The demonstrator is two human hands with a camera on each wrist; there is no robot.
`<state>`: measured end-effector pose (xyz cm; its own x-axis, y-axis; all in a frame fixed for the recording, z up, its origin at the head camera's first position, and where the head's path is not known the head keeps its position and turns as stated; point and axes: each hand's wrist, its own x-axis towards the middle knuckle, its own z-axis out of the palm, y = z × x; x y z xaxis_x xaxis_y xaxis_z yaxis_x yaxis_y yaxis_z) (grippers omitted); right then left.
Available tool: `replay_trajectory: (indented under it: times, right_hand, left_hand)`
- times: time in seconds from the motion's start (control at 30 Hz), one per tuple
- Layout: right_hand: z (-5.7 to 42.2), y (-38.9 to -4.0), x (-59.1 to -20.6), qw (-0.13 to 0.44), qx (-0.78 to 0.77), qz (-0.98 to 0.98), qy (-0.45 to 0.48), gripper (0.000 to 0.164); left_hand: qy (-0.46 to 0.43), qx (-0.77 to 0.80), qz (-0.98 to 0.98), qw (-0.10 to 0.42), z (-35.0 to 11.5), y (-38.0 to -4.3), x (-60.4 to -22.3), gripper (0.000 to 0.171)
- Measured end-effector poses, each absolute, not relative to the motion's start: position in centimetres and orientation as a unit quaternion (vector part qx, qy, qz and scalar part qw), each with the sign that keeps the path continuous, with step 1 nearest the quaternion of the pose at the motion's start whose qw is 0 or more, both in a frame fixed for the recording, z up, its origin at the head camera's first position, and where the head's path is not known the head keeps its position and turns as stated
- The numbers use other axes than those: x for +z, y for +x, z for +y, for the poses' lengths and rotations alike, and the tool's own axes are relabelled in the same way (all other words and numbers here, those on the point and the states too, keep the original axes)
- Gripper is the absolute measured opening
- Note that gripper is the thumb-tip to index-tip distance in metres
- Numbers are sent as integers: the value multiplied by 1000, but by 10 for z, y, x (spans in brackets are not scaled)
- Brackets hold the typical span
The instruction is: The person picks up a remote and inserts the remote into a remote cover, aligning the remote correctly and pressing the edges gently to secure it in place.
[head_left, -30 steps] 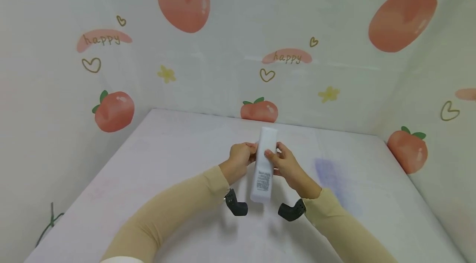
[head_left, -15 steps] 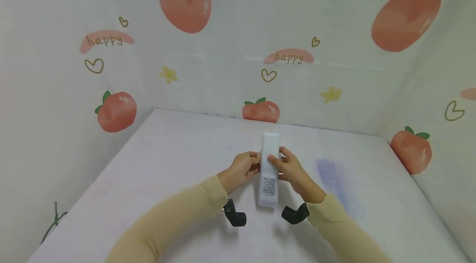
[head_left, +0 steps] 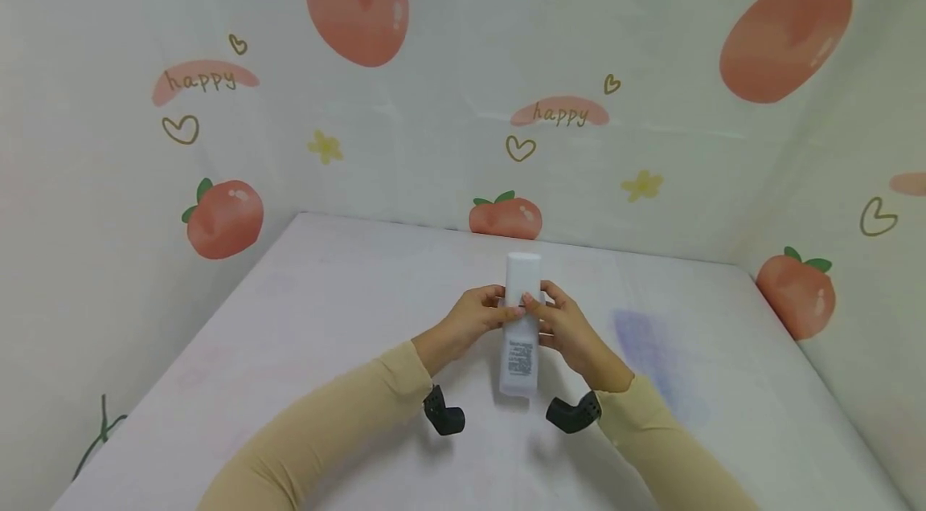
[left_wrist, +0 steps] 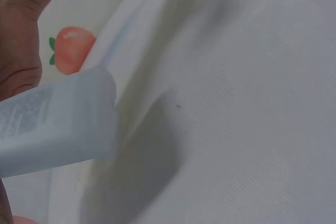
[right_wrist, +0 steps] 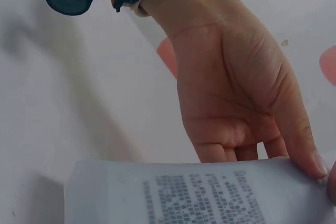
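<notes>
A slim white bottle (head_left: 521,362) with grey printed text on its lower part is held above the table, roughly upright in the head view. My left hand (head_left: 466,322) grips its left side, thumb across the front. My right hand (head_left: 567,326) grips the right side, its thumb also on the front close to the left thumb. In the left wrist view the bottle's end (left_wrist: 86,119) shows beside my right hand (left_wrist: 18,45). The right wrist view shows the printed face of the bottle (right_wrist: 199,192) and my left hand (right_wrist: 231,87). Fingers behind the bottle are partly hidden.
A white-covered table (head_left: 376,270) lies below, with a bluish patch (head_left: 644,342) at right. Behind it hangs a white cloth (head_left: 434,93) printed with peaches. Small black cameras (head_left: 443,412) sit on both wrists. A green string (head_left: 104,427) hangs at left.
My left thumb has moved from the bottle's left edge onto its front. The bottle has straightened from its earlier tilt and shifted slightly. My right hand keeps its hold.
</notes>
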<state>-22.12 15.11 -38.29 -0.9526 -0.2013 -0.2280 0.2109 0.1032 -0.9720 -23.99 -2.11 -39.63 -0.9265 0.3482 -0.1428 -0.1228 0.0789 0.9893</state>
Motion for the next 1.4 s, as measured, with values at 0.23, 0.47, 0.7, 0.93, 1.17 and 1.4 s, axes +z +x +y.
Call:
replay_trajectory:
  times: [0.23, 0.47, 0.7, 0.93, 1.17, 1.4]
  right_hand:
    - [150, -221, -381, 156, -676, 720, 11, 53]
    - [150, -220, -380, 158, -709, 686, 44, 62]
    - [145, -221, -384, 176, -752, 634, 54, 44]
    - [134, -220, -387, 127, -774, 612, 100, 11]
    - [119, -219, -392, 47, -792, 592, 143, 23]
    - [122, -227, -390, 18, -797, 581, 162, 23]
  left_hand:
    - [55, 686, 705, 171, -18, -242, -401, 39]
    - [4, 736, 665, 131, -20, -245, -398, 41]
    - [-3, 738, 662, 130, -23, -245, -389, 43]
    - [-2, 722, 682, 117, -19, -248, -394, 43]
    - [8, 698, 708, 107, -16, -249, -396, 46]
    - [19, 687, 715, 131, -15, -251, -387, 45]
